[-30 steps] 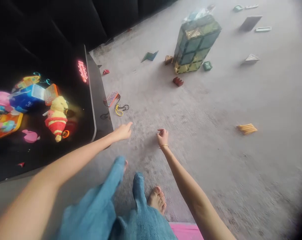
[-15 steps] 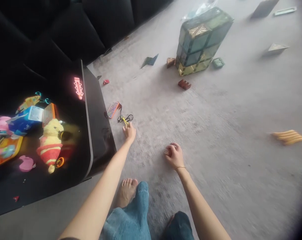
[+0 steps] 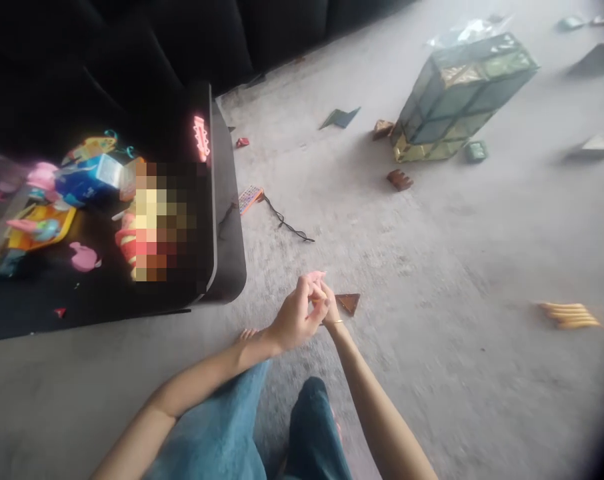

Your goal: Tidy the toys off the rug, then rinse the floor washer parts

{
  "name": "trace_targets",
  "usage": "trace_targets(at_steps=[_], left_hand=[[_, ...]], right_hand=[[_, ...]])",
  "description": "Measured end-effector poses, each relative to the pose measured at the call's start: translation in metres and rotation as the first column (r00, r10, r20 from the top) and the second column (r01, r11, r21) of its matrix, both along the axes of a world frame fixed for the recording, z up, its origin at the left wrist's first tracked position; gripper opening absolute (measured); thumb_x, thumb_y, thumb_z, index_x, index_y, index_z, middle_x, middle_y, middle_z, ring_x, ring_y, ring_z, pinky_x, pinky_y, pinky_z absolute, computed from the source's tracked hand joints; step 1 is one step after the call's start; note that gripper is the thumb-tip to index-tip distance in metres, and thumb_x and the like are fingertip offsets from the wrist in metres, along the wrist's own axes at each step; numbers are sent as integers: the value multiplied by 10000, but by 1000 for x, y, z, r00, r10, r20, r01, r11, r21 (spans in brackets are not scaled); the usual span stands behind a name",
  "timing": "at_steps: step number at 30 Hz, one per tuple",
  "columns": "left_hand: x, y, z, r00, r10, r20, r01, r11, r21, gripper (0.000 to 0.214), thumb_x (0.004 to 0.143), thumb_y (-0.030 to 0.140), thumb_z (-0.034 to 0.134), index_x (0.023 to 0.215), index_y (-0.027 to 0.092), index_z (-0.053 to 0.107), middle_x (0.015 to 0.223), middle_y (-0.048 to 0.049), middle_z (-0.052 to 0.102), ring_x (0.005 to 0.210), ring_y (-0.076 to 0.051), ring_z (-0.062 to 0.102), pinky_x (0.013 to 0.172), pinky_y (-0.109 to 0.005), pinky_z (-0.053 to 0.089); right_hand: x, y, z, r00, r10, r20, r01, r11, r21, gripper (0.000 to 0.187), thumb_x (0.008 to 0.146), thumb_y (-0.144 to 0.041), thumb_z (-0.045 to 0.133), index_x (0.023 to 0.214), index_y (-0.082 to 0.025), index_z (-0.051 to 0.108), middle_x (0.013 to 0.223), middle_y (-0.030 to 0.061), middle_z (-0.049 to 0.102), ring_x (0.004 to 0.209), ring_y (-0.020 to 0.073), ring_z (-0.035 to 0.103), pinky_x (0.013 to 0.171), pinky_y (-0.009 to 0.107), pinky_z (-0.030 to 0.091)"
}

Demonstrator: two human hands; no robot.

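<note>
Drawing back from the cord [image 3: 287,228] at eleven o'clock, left hand [image 3: 293,319] meets right hand [image 3: 331,305], fingers [image 3: 306,288] pinched narrow, contents unclear.

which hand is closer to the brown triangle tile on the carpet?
Right. The right hand sits right beside the triangle tile, contact unclear. The left hand meets it from the other side, farther from the tile.

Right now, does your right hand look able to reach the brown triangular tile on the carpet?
Probably yes. The right hand is pressed against the left hand, and the triangular tile lies flat on the carpet just beside it, with nothing in between.
</note>
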State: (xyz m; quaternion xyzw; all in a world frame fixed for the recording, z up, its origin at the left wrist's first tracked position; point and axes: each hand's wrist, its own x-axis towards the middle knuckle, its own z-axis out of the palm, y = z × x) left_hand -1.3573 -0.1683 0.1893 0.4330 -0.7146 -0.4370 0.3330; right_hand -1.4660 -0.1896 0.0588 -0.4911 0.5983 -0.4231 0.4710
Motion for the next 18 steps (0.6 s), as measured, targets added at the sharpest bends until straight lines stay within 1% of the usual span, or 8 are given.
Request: trace_targets(at_steps=[3,6,8,10,12,14,16,18], left_hand=[[23,37,36,986,13,165,1,996,-84,607,871,343,625,1382,208,327,1446,-220,420,1389,-353,394,1112,-585,368],[52,67,56,987,8,161,-11,1000,18,599,833,280,644,1366,217,378,1403,-187,489,1318,-321,475,1093,-542,402],[76,82,50,996,83,45,-90,980,177,433,831,243,620,1244,230,491,1225,-129,619,1154,-266,586,1043,-481,446],[109,92,26,951,297,-91,-228,866,445,246,813,214,610,1057,211,578,1006,-86,680,968,-224,639,957,-420,487],[153,95,-9,694,706,-139,-397,536,745,115,793,171,577,908,178,588,873,-77,678,839,-194,651,867,-363,508],[204,93,-40,157,983,-93,-392,149,908,101,804,142,505,885,171,558,916,-100,676,836,-184,660,828,-333,513],[256,85,-59,-210,976,-62,-238,11,971,111,860,195,439,909,175,537,993,-131,669,894,-204,667,817,-349,525],[300,75,-65,-403,905,-135,-160,75,984,195,919,276,370,955,176,534,1008,-137,661,931,-224,671,818,-381,544]], right_hand=[[10,-10,15,986,32,167,-43,997,63,371,876,-508,425,822,-204,631,788,61,655,754,204,587,695,321,500],[28,-8,30,973,168,156,-190,972,141,233,806,-418,538,759,-206,623,664,15,620,624,152,553,557,251,462],[44,-2,41,927,355,125,-376,889,261,100,738,-275,578,797,-207,622,602,-16,610,508,122,530,449,215,413],[62,6,53,840,537,82,-526,768,364,206,687,-150,552,875,-201,617,609,-34,630,422,91,506,375,184,368],[83,12,70,737,674,37,-631,668,393,306,669,-76,526,939,-189,617,683,-28,667,403,58,498,353,152,360],[108,17,91,633,774,24,-724,581,372,303,711,-66,526,971,-180,630,737,-14,678,427,40,507,359,128,381],[136,19,116,540,840,51,-803,496,332,235,783,-112,530,978,-170,647,743,-1,666,462,47,528,368,129,416],[167,21,143,463,879,111,-863,419,284,207,807,-138,546,982,-163,655,759,5,658,510,66,567,392,147,468]])
